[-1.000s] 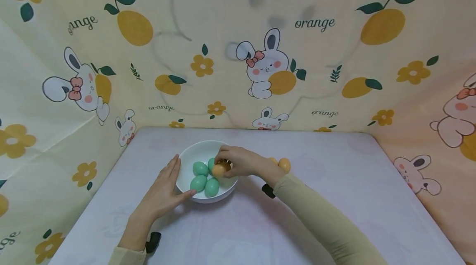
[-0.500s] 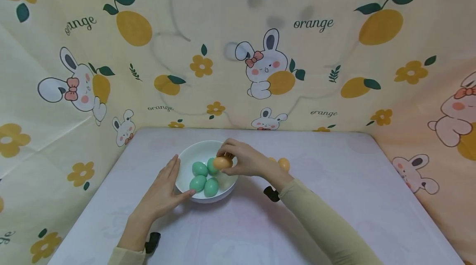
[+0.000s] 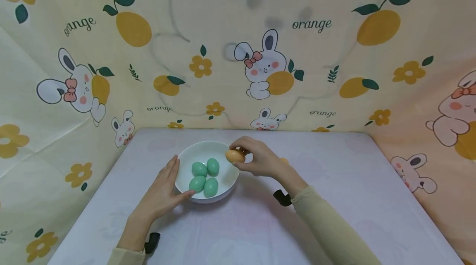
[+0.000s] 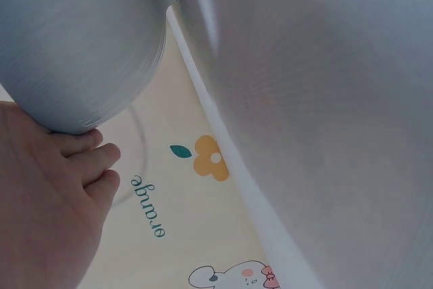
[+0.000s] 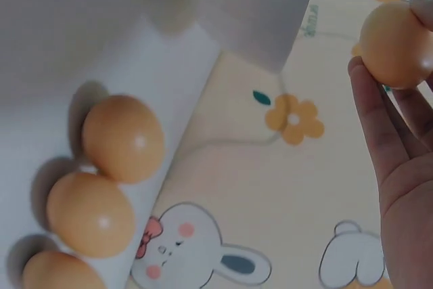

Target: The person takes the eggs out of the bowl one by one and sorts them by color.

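A white bowl stands on the table with several green eggs inside. My left hand rests against its left side, fingers extended along the outside and thumb at the near rim. In the left wrist view, the fingertips touch the bowl's outer wall. My right hand pinches an orange-brown egg between thumb and fingers, over the bowl's right rim. Three more brown eggs lie in a row on the table in the right wrist view; in the head view the right hand mostly hides them.
A white cloth covers the table. Behind and beside it hangs a printed curtain with rabbits and oranges. The table's far edge runs just beyond the bowl.
My right hand has lifted the brown egg from among the green eggs and carried it right to the bowl's rim. The left hand and bowl stay in place.
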### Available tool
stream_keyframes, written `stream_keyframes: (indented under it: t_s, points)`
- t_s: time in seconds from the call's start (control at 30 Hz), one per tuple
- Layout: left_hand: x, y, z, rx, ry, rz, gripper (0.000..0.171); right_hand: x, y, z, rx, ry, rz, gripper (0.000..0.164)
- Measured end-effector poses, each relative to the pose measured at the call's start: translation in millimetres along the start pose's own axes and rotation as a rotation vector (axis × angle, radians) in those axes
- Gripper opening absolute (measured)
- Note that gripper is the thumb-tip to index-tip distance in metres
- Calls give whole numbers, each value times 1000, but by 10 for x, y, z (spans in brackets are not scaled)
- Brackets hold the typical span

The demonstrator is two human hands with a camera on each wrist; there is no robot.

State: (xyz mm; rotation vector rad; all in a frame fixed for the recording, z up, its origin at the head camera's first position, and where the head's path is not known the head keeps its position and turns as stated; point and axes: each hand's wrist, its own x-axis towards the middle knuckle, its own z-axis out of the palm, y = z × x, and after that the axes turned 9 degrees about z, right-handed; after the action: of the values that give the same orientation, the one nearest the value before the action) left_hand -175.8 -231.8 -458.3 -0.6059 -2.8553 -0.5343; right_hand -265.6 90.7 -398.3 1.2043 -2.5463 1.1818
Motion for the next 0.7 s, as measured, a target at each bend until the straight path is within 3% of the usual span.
stream_keyframes:
  t_s: [0.7]
  points:
    - [-8,1,2,-4,-7,-7,112,-584,331,-375,-71,153,137,30]
